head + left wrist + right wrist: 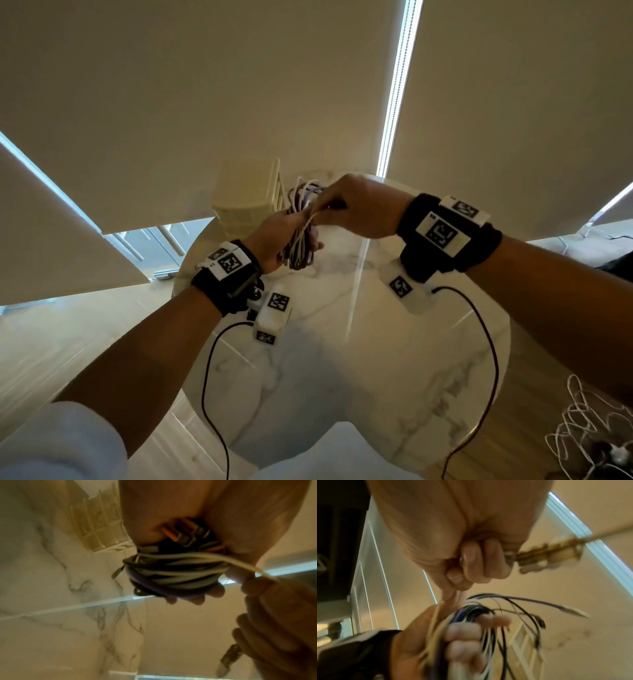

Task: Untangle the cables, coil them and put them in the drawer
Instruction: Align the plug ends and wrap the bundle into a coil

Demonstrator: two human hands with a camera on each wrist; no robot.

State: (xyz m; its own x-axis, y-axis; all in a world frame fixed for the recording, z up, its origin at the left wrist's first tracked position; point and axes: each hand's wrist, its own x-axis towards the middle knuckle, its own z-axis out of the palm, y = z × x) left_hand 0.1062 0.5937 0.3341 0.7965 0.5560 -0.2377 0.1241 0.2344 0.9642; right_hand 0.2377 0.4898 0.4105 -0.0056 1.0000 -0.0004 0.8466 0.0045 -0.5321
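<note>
Above the round marble table (pixel 376 342), my left hand (pixel 270 236) grips a coiled bundle of white, purple and black cables (pixel 299 245). My right hand (pixel 346 207) meets it from the right and pinches a loose white cable strand (pixel 310 219) running off the bundle. In the left wrist view the strand (pixel 240 563) wraps across the bundle (pixel 171 576), with USB plugs (pixel 185 534) tucked against the palm. A blurred connector (pixel 547 553) sticks out of my right hand's curled fingers (pixel 471 563). The cream drawer unit (pixel 241 198) stands just behind the hands, its divided drawer (pixel 99 527) pulled open.
A second tangle of white cables (pixel 589 428) lies on the floor at the lower right. Black camera leads (pixel 209 377) hang from both wrists over the table. Roller blinds (pixel 205 102) cover the windows behind.
</note>
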